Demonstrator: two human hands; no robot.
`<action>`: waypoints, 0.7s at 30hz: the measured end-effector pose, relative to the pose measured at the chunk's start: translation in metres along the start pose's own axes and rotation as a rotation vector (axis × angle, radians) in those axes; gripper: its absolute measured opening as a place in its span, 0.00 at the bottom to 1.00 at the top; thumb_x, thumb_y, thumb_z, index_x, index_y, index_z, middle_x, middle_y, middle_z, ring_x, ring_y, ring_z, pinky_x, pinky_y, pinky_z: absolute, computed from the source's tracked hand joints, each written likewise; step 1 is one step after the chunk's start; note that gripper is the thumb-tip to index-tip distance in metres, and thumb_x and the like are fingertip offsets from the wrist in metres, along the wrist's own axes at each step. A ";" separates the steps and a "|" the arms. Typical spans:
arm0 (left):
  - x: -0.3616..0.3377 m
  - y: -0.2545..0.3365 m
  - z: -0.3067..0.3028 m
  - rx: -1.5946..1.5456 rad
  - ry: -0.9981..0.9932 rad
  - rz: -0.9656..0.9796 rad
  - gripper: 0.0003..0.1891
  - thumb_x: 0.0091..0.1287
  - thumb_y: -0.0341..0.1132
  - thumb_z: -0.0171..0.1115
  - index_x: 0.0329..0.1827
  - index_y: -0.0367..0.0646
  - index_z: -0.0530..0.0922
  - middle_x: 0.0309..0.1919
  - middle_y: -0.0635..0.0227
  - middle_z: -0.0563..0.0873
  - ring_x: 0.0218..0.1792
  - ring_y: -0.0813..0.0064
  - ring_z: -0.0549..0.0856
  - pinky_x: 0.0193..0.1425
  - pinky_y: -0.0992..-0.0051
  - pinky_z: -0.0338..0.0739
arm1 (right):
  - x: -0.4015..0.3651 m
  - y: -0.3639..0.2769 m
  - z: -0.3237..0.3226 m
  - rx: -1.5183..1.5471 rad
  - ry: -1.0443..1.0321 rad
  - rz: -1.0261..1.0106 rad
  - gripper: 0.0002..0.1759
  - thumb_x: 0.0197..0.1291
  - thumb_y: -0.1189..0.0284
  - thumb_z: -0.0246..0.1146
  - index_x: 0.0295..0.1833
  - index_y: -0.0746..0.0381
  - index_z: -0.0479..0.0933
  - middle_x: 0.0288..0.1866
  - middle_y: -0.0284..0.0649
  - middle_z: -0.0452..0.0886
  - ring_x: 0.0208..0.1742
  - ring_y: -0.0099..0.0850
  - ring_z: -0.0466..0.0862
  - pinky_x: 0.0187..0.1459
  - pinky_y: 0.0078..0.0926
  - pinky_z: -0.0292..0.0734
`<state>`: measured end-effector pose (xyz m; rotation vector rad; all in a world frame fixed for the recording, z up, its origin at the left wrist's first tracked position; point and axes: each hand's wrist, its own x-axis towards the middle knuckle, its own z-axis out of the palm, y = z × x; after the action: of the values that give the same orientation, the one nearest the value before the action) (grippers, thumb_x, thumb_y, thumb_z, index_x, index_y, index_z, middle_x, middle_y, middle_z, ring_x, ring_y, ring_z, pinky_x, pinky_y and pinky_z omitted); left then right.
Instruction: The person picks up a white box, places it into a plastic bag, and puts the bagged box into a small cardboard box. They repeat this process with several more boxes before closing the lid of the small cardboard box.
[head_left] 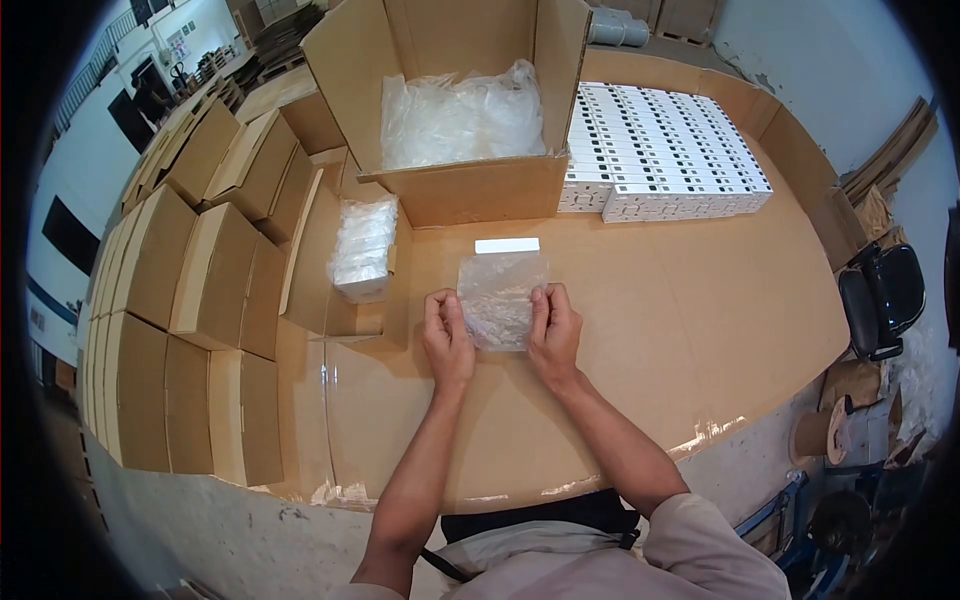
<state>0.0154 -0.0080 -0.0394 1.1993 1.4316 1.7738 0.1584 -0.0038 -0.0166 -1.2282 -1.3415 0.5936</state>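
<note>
A clear plastic bag is stretched between my two hands over the cardboard-covered table. My left hand pinches its left edge between thumb and fingers. On the opposite edge, my right hand grips it the same way. Just beyond the bag's far end lies a small white box, partly covered by the bag in this view. To the left, an open carton holds several white boxes in clear plastic, lined up in a row.
A large open carton full of clear plastic bags stands at the back. Stacked white boxes with dark markings fill the back right. Brown cartons are piled along the left. A black chair stands beyond the table's right edge.
</note>
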 end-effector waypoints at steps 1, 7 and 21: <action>0.002 -0.002 0.001 -0.039 0.010 0.030 0.12 0.83 0.39 0.57 0.47 0.38 0.76 0.33 0.74 0.82 0.28 0.87 0.77 0.29 0.81 0.71 | -0.001 0.000 0.000 0.004 -0.013 -0.014 0.11 0.80 0.71 0.57 0.41 0.66 0.73 0.23 0.49 0.76 0.21 0.36 0.75 0.26 0.36 0.71; 0.001 0.004 -0.004 -0.149 -0.073 -0.148 0.11 0.83 0.39 0.57 0.48 0.39 0.78 0.36 0.76 0.81 0.32 0.89 0.75 0.33 0.83 0.70 | -0.005 0.001 0.002 0.078 -0.106 -0.100 0.12 0.80 0.71 0.57 0.40 0.65 0.73 0.22 0.38 0.74 0.24 0.23 0.70 0.29 0.29 0.69; -0.007 0.020 0.004 -0.158 -0.187 -0.040 0.17 0.69 0.28 0.74 0.55 0.38 0.75 0.42 0.65 0.88 0.40 0.82 0.86 0.45 0.80 0.81 | 0.011 0.013 -0.012 0.434 -0.166 0.247 0.14 0.79 0.67 0.62 0.37 0.64 0.75 0.29 0.28 0.78 0.29 0.14 0.75 0.30 0.17 0.72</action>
<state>0.0245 -0.0175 -0.0227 1.2105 1.1781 1.6661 0.1759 0.0062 -0.0211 -1.0051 -1.1221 1.1195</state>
